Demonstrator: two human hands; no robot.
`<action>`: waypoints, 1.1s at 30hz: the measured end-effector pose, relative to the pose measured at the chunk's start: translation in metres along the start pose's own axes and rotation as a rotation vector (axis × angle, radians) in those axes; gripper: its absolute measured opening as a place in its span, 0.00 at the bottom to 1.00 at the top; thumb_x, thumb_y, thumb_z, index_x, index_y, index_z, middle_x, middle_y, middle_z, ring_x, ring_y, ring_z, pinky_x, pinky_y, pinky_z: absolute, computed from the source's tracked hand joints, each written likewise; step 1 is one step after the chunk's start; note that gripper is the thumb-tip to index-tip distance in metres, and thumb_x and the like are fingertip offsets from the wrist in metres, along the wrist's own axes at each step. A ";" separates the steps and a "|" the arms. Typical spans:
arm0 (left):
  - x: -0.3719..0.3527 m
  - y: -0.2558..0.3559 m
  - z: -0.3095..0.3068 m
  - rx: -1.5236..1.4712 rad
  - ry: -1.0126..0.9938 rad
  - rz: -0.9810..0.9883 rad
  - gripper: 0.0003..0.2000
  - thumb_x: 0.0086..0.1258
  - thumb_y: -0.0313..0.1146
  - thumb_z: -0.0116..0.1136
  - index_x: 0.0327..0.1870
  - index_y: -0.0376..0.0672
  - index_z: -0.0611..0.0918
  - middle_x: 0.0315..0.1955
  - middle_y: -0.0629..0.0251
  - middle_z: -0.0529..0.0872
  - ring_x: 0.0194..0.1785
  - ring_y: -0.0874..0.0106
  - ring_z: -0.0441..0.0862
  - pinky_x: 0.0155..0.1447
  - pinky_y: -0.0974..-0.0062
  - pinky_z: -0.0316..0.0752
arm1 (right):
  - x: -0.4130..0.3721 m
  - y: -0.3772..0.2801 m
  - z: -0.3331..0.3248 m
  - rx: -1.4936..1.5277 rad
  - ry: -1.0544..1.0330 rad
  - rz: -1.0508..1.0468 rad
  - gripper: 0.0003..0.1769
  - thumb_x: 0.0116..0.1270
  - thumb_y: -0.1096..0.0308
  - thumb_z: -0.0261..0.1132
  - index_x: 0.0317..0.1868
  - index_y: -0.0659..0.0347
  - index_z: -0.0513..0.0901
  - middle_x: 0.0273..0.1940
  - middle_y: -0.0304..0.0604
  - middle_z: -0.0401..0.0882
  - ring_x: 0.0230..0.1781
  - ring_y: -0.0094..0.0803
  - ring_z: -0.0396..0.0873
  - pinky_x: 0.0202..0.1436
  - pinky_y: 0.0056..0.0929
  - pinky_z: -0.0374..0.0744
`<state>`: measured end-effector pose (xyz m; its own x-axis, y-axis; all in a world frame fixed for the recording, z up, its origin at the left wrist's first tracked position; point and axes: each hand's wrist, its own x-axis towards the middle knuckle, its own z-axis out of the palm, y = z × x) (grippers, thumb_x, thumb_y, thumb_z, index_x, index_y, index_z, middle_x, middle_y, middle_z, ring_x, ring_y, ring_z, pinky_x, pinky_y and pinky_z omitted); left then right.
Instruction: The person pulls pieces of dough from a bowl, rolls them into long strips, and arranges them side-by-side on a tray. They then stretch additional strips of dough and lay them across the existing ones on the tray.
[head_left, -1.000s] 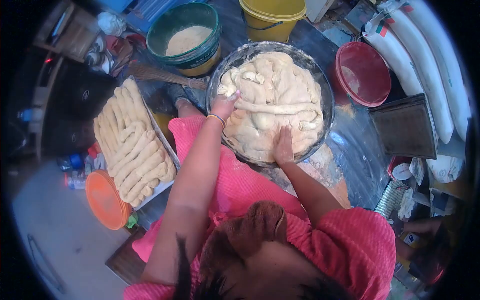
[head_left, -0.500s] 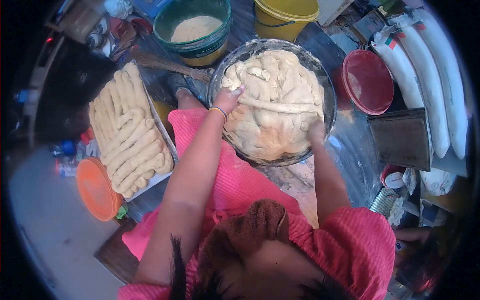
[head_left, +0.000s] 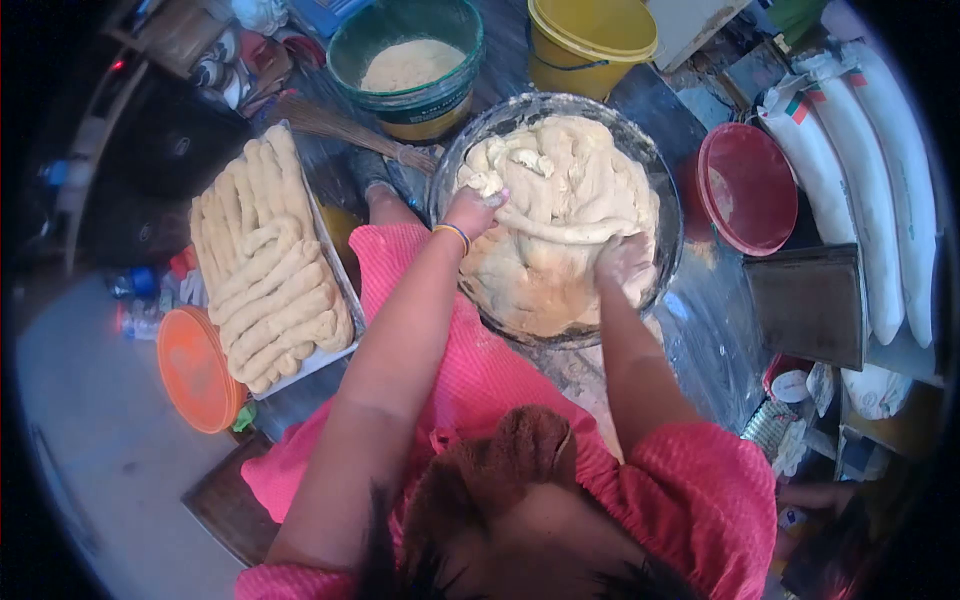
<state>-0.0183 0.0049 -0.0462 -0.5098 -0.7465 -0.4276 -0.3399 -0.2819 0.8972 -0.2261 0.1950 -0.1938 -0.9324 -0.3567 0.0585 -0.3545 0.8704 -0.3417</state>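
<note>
A large mass of pale dough fills a dark round basin in front of me. A thick dough strip runs across its top, roughly from one hand to the other. My left hand, with a band at the wrist, is closed on a lump of dough at the basin's left side. On the right, my right hand rests on the dough just below the strip's end. Its fingers look spread, though slightly blurred.
A tray of dough strips lies to my left, beside orange lids. Beyond the basin stand a green bucket with pale flour-like contents and a yellow bucket. Right are a red bucket, dark pans and long white bags.
My right hand has moved a little left and now shows more plainly over the dough. My left hand stays on its lump. The whole view has shifted slightly.
</note>
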 end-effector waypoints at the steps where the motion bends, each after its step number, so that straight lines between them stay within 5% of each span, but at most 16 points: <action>1: 0.000 0.003 0.001 0.037 -0.029 -0.045 0.22 0.60 0.46 0.60 0.43 0.34 0.78 0.34 0.58 0.81 0.31 0.70 0.79 0.32 0.72 0.76 | -0.013 -0.008 0.004 0.116 0.080 -0.111 0.37 0.66 0.49 0.45 0.67 0.67 0.50 0.68 0.57 0.45 0.71 0.47 0.43 0.68 0.56 0.41; 2: -0.001 0.004 -0.001 0.075 -0.058 -0.097 0.23 0.59 0.45 0.61 0.47 0.33 0.77 0.40 0.57 0.80 0.38 0.70 0.79 0.35 0.72 0.78 | -0.023 -0.014 0.004 0.120 0.077 -0.120 0.37 0.66 0.49 0.45 0.67 0.67 0.50 0.68 0.57 0.45 0.71 0.47 0.43 0.68 0.56 0.41; 6: -0.005 0.006 -0.002 0.438 -0.124 0.023 0.20 0.59 0.42 0.62 0.43 0.34 0.79 0.37 0.57 0.81 0.39 0.72 0.79 0.39 0.74 0.76 | -0.043 -0.011 -0.027 -0.001 -0.141 -0.420 0.38 0.64 0.50 0.49 0.68 0.64 0.50 0.68 0.58 0.45 0.71 0.50 0.41 0.68 0.57 0.37; 8: 0.001 -0.005 -0.001 0.413 -0.234 0.157 0.16 0.58 0.39 0.62 0.41 0.36 0.80 0.36 0.58 0.82 0.40 0.74 0.78 0.44 0.75 0.73 | -0.034 -0.017 -0.049 0.013 -0.213 -0.512 0.39 0.63 0.51 0.51 0.68 0.63 0.50 0.68 0.59 0.44 0.71 0.51 0.41 0.68 0.57 0.36; 10: -0.002 -0.002 0.004 0.303 -0.332 0.184 0.15 0.58 0.38 0.62 0.42 0.39 0.80 0.36 0.64 0.83 0.41 0.76 0.77 0.48 0.76 0.70 | -0.028 -0.036 -0.060 0.115 -0.211 -0.868 0.39 0.61 0.51 0.55 0.67 0.63 0.52 0.68 0.58 0.47 0.70 0.51 0.42 0.68 0.56 0.37; 13: -0.004 -0.007 0.021 -0.032 -0.316 0.200 0.11 0.62 0.37 0.59 0.40 0.41 0.80 0.35 0.69 0.81 0.41 0.78 0.75 0.47 0.75 0.70 | -0.034 -0.074 -0.055 0.185 -0.413 -0.932 0.39 0.59 0.52 0.59 0.65 0.64 0.56 0.67 0.57 0.51 0.69 0.51 0.46 0.69 0.55 0.37; 15: -0.034 0.044 0.015 -0.348 -0.253 0.312 0.09 0.64 0.36 0.58 0.40 0.42 0.78 0.35 0.71 0.79 0.40 0.80 0.74 0.47 0.75 0.71 | -0.030 -0.074 -0.047 0.263 -0.492 -0.942 0.38 0.58 0.52 0.60 0.63 0.64 0.58 0.64 0.56 0.56 0.67 0.49 0.52 0.69 0.50 0.44; 18: -0.071 0.118 -0.019 -0.827 -0.159 0.478 0.11 0.65 0.37 0.56 0.42 0.41 0.74 0.31 0.72 0.74 0.35 0.79 0.74 0.45 0.73 0.73 | -0.002 -0.049 -0.043 0.364 -0.425 -0.838 0.19 0.52 0.68 0.63 0.45 0.64 0.74 0.39 0.55 0.75 0.43 0.52 0.72 0.50 0.46 0.69; 20: -0.099 0.167 -0.048 -0.929 -0.103 0.535 0.12 0.66 0.37 0.54 0.45 0.42 0.72 0.26 0.69 0.74 0.32 0.76 0.75 0.42 0.71 0.75 | 0.018 -0.041 -0.042 0.240 -0.481 -0.592 0.19 0.51 0.72 0.61 0.46 0.64 0.74 0.37 0.56 0.76 0.39 0.52 0.74 0.47 0.44 0.70; 21: -0.115 0.189 -0.061 -0.970 -0.075 0.637 0.12 0.66 0.36 0.53 0.46 0.42 0.71 0.23 0.68 0.74 0.28 0.74 0.75 0.39 0.70 0.75 | 0.020 -0.039 -0.045 0.236 -0.485 -0.639 0.19 0.51 0.72 0.61 0.46 0.64 0.74 0.37 0.56 0.76 0.39 0.52 0.74 0.47 0.44 0.70; 24: -0.153 0.237 -0.127 -1.022 -0.058 1.022 0.10 0.68 0.37 0.50 0.41 0.39 0.71 0.23 0.64 0.73 0.28 0.70 0.74 0.39 0.67 0.73 | 0.015 -0.020 -0.059 0.369 -0.206 -0.368 0.13 0.52 0.74 0.58 0.39 0.67 0.74 0.31 0.53 0.76 0.37 0.47 0.76 0.44 0.39 0.72; 26: -0.194 0.261 -0.183 -1.049 -0.089 1.151 0.10 0.66 0.36 0.52 0.37 0.37 0.74 0.24 0.65 0.75 0.29 0.71 0.74 0.40 0.67 0.74 | 0.017 0.011 -0.054 0.313 -0.231 -0.369 0.11 0.52 0.73 0.58 0.38 0.65 0.73 0.29 0.50 0.75 0.34 0.43 0.76 0.40 0.38 0.72; 27: -0.208 0.270 -0.212 -0.824 0.219 1.239 0.10 0.67 0.37 0.49 0.32 0.39 0.74 0.18 0.63 0.72 0.23 0.70 0.73 0.27 0.72 0.72 | 0.017 0.021 -0.051 0.258 -0.263 -0.355 0.10 0.53 0.72 0.58 0.36 0.64 0.73 0.27 0.47 0.74 0.31 0.39 0.76 0.36 0.36 0.73; 28: -0.241 0.291 -0.215 -0.989 0.362 1.223 0.07 0.68 0.37 0.49 0.39 0.45 0.72 0.20 0.69 0.70 0.22 0.76 0.69 0.25 0.78 0.70 | 0.024 0.028 -0.048 0.268 -0.262 -0.364 0.10 0.53 0.72 0.58 0.36 0.64 0.73 0.27 0.47 0.74 0.31 0.39 0.76 0.36 0.36 0.73; 30: -0.255 0.283 -0.277 -0.723 0.483 1.225 0.04 0.68 0.34 0.50 0.37 0.46 0.71 0.24 0.68 0.70 0.25 0.73 0.70 0.28 0.73 0.73 | 0.044 0.025 -0.041 0.837 -0.662 -0.291 0.09 0.54 0.71 0.58 0.37 0.61 0.71 0.23 0.40 0.70 0.23 0.28 0.72 0.25 0.27 0.70; 33: -0.280 0.272 -0.331 -0.598 0.747 1.017 0.04 0.67 0.34 0.51 0.35 0.47 0.71 0.24 0.69 0.71 0.24 0.73 0.71 0.25 0.73 0.73 | 0.016 -0.091 -0.113 1.107 -0.933 -0.286 0.09 0.55 0.74 0.59 0.38 0.59 0.71 0.22 0.35 0.70 0.13 0.20 0.65 0.15 0.19 0.63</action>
<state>0.2931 -0.0622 0.3539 0.2754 -0.8643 0.4210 0.4016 0.5013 0.7664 -0.2166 0.1484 -0.0555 -0.3075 -0.9260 -0.2188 0.1195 0.1906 -0.9744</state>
